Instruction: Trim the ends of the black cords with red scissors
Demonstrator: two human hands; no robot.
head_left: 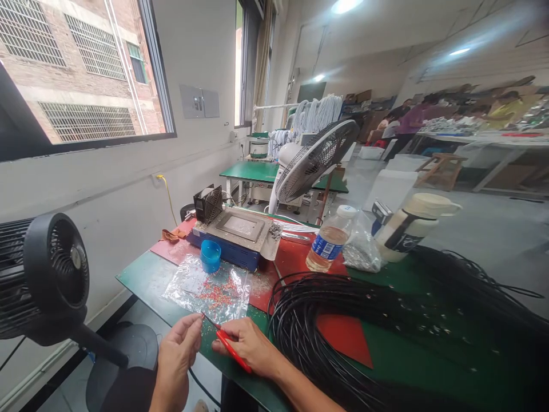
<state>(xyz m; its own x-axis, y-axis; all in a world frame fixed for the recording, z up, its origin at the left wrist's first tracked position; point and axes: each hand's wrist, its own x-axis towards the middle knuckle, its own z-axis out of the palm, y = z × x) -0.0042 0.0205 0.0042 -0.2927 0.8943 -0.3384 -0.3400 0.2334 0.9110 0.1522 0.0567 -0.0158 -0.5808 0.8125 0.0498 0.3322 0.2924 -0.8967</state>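
Note:
My right hand (246,343) grips a red-handled cutting tool (229,348) at the near edge of the green table (141,277); its tips point left toward my left hand. My left hand (180,346) has thumb and fingers pinched together beside the tool's tips; what it pinches is too small to see. Just beyond both hands lies a clear plastic bag (208,289) with small red bits on it. A large coil of black cable (386,320) lies to the right of my right hand.
A blue cup (210,255) and a flat metal-topped machine (240,232) stand behind the bag. A water bottle (330,240), a white jug (409,226) and a pedestal fan (313,160) stand farther back. A black fan (47,274) is at left. People work at far tables.

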